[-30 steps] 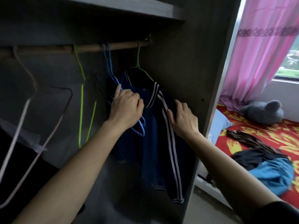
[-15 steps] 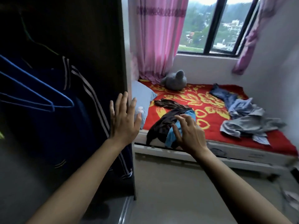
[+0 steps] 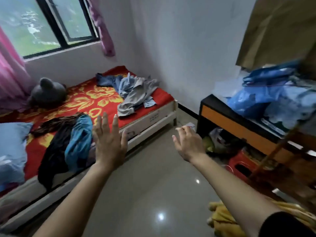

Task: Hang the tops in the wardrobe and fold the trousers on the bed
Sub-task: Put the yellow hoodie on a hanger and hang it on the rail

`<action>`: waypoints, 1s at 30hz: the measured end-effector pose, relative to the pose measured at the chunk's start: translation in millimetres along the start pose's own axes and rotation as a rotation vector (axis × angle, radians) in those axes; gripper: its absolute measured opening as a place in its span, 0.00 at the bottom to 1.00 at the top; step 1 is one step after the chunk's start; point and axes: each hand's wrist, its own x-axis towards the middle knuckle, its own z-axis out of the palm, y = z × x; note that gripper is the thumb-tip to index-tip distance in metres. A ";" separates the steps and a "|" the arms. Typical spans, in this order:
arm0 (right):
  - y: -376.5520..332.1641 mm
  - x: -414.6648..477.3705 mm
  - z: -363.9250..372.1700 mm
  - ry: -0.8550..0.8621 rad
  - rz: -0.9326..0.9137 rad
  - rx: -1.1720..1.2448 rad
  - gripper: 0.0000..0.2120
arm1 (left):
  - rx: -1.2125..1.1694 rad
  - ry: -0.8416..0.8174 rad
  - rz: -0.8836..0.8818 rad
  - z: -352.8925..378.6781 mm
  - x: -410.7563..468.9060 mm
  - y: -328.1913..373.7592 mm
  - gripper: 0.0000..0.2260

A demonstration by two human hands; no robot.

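Note:
A bed with a red and yellow flowered cover fills the left half of the view. Near its front edge lies a heap of dark brown and bright blue clothes. At the bed's far end lies a second heap of grey and denim-blue garments. My left hand is raised with fingers straight, just right of the near heap, holding nothing. My right hand hovers over the floor with fingers loosely spread, empty. The wardrobe is out of view.
A grey plush toy and a light blue pillow lie on the bed. A black and orange cabinet at right carries blue plastic bags. A red stool and yellow cloth sit on the glossy floor.
My view has swung right, from the wardrobe interior to the bed and room. Both hands let go of the hung navy striped top and now float empty in front of me.

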 end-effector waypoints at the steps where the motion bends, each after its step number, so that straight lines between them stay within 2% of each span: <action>1: 35.3 -6.0 -9.2 0.010 0.060 -0.013 0.21 | -0.022 -0.036 0.050 18.1 7.7 33.9 0.27; 8: 230.8 -90.8 -59.0 0.089 0.485 -0.065 0.19 | -0.130 -0.229 0.437 113.6 40.4 258.5 0.28; 12: 306.1 -170.5 -73.0 0.084 0.718 -0.108 0.19 | -0.163 -0.336 0.696 167.1 24.5 378.6 0.26; 17: 384.3 -271.5 -88.3 -0.011 1.004 -0.139 0.21 | -0.184 -0.479 0.964 224.4 -24.6 506.7 0.27; 24: 479.9 -371.3 -93.2 -0.177 1.261 -0.232 0.19 | -0.172 -0.655 1.176 299.7 -93.4 624.1 0.28; 26: 501.0 -390.9 -91.3 -0.226 1.277 -0.223 0.18 | -0.138 -0.713 1.208 312.5 -111.0 641.4 0.29; 30: 546.1 -421.6 -83.4 -0.280 1.234 -0.179 0.19 | -0.088 -0.790 1.163 336.5 -146.9 665.2 0.26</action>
